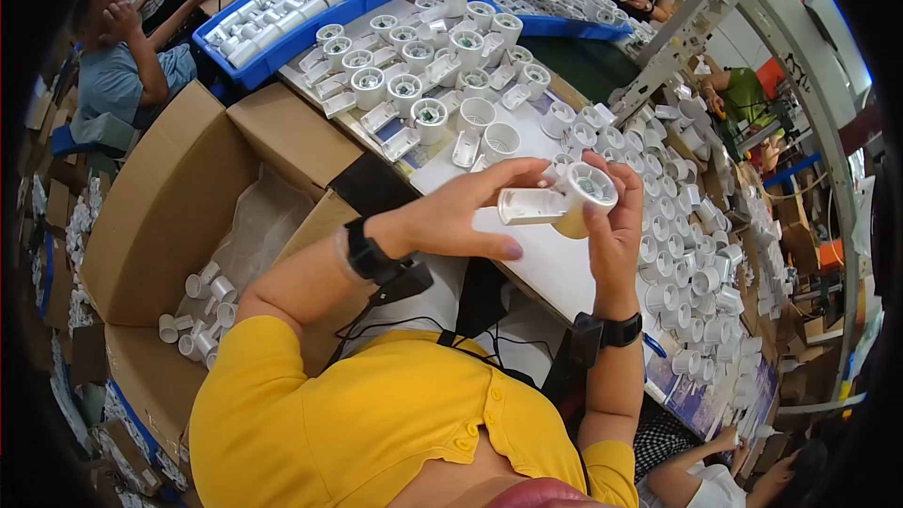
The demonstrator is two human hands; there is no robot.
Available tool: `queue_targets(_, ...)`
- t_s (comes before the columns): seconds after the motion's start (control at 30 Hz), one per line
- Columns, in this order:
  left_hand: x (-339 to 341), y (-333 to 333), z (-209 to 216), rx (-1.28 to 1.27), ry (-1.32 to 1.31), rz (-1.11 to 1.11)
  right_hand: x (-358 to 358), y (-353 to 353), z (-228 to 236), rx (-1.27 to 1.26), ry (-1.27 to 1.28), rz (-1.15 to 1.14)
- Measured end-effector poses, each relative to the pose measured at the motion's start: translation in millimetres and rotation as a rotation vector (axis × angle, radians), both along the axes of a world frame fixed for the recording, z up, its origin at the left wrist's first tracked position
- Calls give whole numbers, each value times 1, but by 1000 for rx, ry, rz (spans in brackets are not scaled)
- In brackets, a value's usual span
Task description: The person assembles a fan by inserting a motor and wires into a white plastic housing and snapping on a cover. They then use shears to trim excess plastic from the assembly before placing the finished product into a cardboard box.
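Observation:
A white plastic lamp housing (576,198), a round cup with a small green circuit board inside and a flat hollow arm on its side, is held up over the work table. My right hand (616,221) grips its round cup, thumb in front and fingers behind. My left hand (456,214) is beside the hollow arm, its thumb stretched out below and apart from the fingers. The fingertips reach behind the housing, and whether they touch it I cannot tell. Just beyond my hands, two white cups (500,141) stand close to rows of similar housings (428,118) with boards inside.
An open cardboard box (155,216) with several white cups stands at my left. Blue trays (254,71) of white parts line the far side. Many white cups (691,273) crowd the table at right, near a metal frame post (673,42). Other people sit around.

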State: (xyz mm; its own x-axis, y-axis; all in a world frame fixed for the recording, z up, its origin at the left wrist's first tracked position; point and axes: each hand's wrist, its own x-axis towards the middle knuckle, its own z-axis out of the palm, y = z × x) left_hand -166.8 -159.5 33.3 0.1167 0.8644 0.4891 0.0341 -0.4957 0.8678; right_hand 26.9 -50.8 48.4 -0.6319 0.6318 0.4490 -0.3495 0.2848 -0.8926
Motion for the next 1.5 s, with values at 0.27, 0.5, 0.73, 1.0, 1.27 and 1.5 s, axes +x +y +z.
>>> queue_targets(0.27,-56,9,12,-123,566,356,-62,8,17,547,-170,-44)
queue_targets(0.5,-262,89,23,-417,286,962,-40,39,11,307,-200,-48)
queue_targets(0.73,-402,214,-21,-544,955,1211,5,55,-22,101,-354,-255)
queue_targets(1.0,-487,292,-94,-563,1548,936,29,83,-39,56,-450,-329)
queue_targets(1.27,-452,306,-83,-669,1439,901,-23,127,-36,253,-646,-257)
queue_targets(1.5,-414,279,-58,-573,1215,1064,-108,159,-78,744,-591,-458)
